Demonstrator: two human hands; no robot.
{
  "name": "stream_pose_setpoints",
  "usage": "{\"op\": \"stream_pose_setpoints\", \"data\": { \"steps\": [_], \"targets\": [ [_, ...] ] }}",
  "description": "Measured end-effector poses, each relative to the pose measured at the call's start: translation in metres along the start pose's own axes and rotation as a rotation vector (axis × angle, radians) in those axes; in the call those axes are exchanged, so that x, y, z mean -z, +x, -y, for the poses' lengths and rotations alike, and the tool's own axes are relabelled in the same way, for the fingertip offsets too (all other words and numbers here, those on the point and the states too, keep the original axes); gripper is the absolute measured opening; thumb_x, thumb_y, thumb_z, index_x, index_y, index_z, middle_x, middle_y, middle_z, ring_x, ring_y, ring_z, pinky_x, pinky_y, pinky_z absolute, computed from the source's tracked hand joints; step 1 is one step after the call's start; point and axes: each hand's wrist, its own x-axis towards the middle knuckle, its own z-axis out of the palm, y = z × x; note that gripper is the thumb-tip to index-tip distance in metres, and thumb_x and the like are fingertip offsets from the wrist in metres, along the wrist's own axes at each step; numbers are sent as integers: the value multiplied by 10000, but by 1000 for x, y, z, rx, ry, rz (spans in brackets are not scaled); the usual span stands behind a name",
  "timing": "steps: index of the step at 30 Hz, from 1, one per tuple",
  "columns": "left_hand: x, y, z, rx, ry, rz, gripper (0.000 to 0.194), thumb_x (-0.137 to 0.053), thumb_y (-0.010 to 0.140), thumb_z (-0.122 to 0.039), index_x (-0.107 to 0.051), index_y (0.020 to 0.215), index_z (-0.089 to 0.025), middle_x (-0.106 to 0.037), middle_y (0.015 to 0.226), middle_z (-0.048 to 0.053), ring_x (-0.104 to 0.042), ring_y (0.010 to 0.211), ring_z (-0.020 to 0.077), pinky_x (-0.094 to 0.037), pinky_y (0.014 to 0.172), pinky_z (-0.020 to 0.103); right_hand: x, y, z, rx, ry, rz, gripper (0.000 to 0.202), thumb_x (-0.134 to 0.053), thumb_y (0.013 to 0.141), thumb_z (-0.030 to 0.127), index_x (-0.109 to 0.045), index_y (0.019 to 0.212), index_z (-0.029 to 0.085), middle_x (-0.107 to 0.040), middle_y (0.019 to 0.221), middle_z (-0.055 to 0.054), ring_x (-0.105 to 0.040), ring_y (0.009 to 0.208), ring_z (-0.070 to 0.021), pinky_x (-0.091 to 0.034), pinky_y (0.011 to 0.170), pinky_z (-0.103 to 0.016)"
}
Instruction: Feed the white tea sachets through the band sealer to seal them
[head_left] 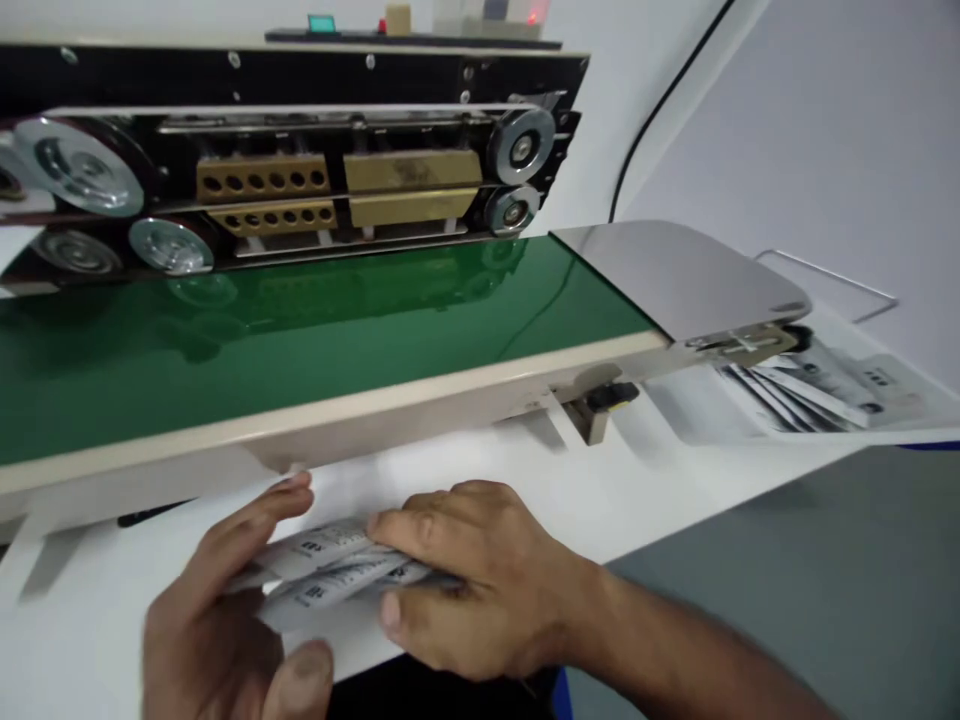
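Several small white printed packets are bunched together in front of me, just above the white table. My right hand grips their right end, with its thumb below and its fingers over the top. At the left end of the bunch, my left hand is cupped with its thumb well apart from its fingers. The packets' left ends reach to the fingers of that hand; whether they touch is hard to see. Dark print shows on the packets, too small to read.
Behind my hands runs a green conveyor belt with a metal end plate. A sealing machine with rollers and brass blocks stands along its back. At right, a clear tray holds more packets.
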Motion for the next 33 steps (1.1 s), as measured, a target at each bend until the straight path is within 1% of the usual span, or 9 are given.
{"op": "stream_pose_setpoints", "data": {
  "steps": [4, 9, 12, 16, 18, 21, 24, 28, 33],
  "targets": [
    [-11, -7, -5, 126, 185, 184, 441, -635, 808, -445, -537, 1202, -274, -607, 1202, 81, -563, 1108, 290, -451, 934, 456, -7, -4, -2, -86, 21, 114, 353, -524, 923, 179, -416, 1258, 196, -656, 1149, -78, -621, 820, -201, -533, 662, -348],
    [-10, -9, 9, 217, 161, 442, 483, -597, 835, -466, -447, 1260, -295, -579, 1235, 83, -592, 1088, 282, -521, 849, 401, -8, -13, -1, -260, 147, 52, 597, -636, 844, 225, -347, 1355, 115, -606, 1215, -141, -554, 1131, -237, -475, 1004, -394],
    [-14, -8, 9, 305, 51, 455, 456, -605, 841, -448, -438, 1246, -317, -596, 1230, 72, -593, 1119, 279, -529, 827, 364, 0, -12, 1, -397, 232, 103, 747, -646, 755, 193, -293, 1412, 132, -527, 1313, -155, -492, 1237, -248, -434, 1059, -404],
    [-21, -7, 8, 451, -61, 493, 520, -669, 768, -546, -446, 1192, -342, -594, 1223, 53, -553, 1169, 311, -466, 919, 447, 9, -15, -1, -478, 380, 260, 859, -580, 683, 89, -220, 1458, 175, -424, 1403, -157, -422, 1314, -269, -427, 1061, -435],
    [-21, -6, 9, 479, -73, 482, 622, -721, 674, -622, -461, 1168, -348, -595, 1197, 40, -557, 1141, 324, -444, 928, 476, 7, -20, -2, -510, 470, 202, 837, -567, 736, 81, -185, 1465, 231, -444, 1376, -141, -463, 1281, -257, -437, 1049, -456],
    [-18, -4, 7, 445, -65, 436, 711, -736, 559, -719, -504, 1123, -354, -610, 1152, 18, -580, 1088, 308, -487, 870, 428, -2, -26, 1, -531, 570, 3, 839, -570, 814, 89, -104, 1478, 302, -489, 1314, -119, -536, 1201, -237, -460, 1021, -478],
    [-16, -1, 1, 380, -148, 356, 633, -774, 612, -622, -506, 1127, -369, -613, 1147, -3, -591, 1114, 253, -526, 860, 329, -7, -24, 9, -486, 563, -98, 888, -591, 808, 64, -82, 1486, 331, -509, 1286, -102, -539, 1194, -245, -431, 1045, -510],
    [-19, 4, -4, 346, -177, 227, 750, -822, 541, -615, -471, 1142, -335, -596, 1171, 30, -587, 1138, 246, -518, 895, 322, -13, -21, 10, -546, 516, -2, 1041, -685, 777, 116, 37, 1494, 337, -422, 1380, -121, -437, 1301, -288, -363, 1087, -550],
    [-24, 1, 0, 487, -242, 329, 766, -770, 588, -656, -447, 1178, -290, -606, 1140, 57, -671, 937, 239, -576, 743, 341, -27, -27, 4, -661, 518, 106, 1084, -762, 766, 258, 45, 1489, 310, -347, 1446, -142, -426, 1311, -300, -393, 1075, -501]
  ]
}}
